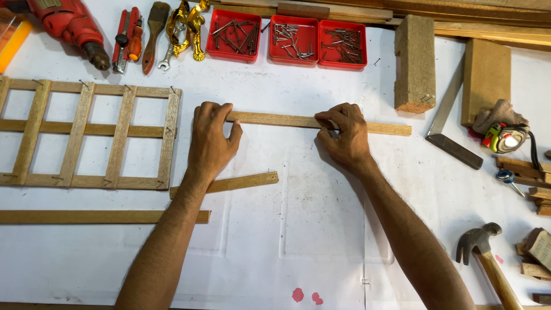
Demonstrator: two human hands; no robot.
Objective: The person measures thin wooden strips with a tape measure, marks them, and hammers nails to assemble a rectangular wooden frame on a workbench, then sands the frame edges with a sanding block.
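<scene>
Both hands rest on one thin, pale wooden strip [304, 121] that lies flat on the white paper-covered table [321, 229]. The left hand [211, 138] covers the strip's left end, fingers curled over the far edge and thumb tucked against the near edge, so it pinches the wood narrowly. The right hand [343, 133] sits further along, fingertips bunched on top of the strip and pressing it down (whether something small is held under those fingertips cannot be told).

The strip runs almost straight left to right across the view, its long axis nearly parallel to the table's far edge, with the right end a touch nearer the person than the left. Its free right end points toward the steel try square [450, 129] and stops short of it, just below the upright rough wooden block [414, 63].

As a judgement, the step in hand looks like positioning and steadying the strip; the next move would call for keeping that line fixed while one hand lets go, so steady downward pressure matters more than grip strength.

Left of the hands lies a wooden lattice frame [86, 135] of slats nailed crosswise. A shorter wooden strip [235, 183] lies slanted just under the left wrist, and a longer one [97, 216] lies near the table's front. Three red trays of nails [287, 37] stand at the far side, and a claw hammer [485, 252] waits by the right forearm.
</scene>
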